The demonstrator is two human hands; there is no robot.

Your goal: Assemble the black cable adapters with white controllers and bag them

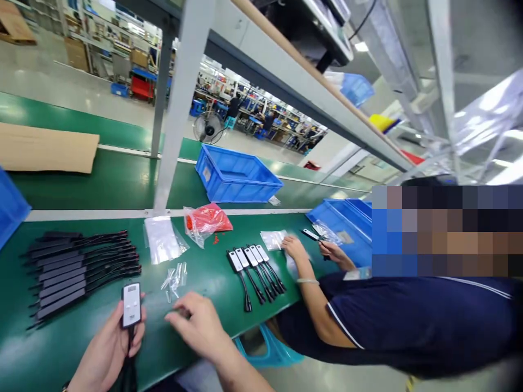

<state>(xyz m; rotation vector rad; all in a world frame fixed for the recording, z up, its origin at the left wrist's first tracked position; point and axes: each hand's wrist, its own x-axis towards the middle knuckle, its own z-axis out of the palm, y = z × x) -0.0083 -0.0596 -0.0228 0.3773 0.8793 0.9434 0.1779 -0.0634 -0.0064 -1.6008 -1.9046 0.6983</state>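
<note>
My left hand [112,340] is closed around a small black controller [131,306] with a white button panel and a cable hanging down. It is held upright above the front edge of the green table. My right hand [200,324] hovers to the right of it, thumb and fingers bent but apart, with nothing visible in them. Just beyond that hand lie several small clear plastic pieces [175,279]. A stack of dark controllers with cables [67,275] lies to the left. Several white-faced controllers [253,258] lie in a row to the right.
Clear bags [162,239] and a bag of red parts [208,220] lie behind my hands. A blue crate [241,177] stands beyond the metal post [175,109]. At right, a co-worker's hands [296,250] handle a bag and a controller [311,234] beside more blue crates [343,218].
</note>
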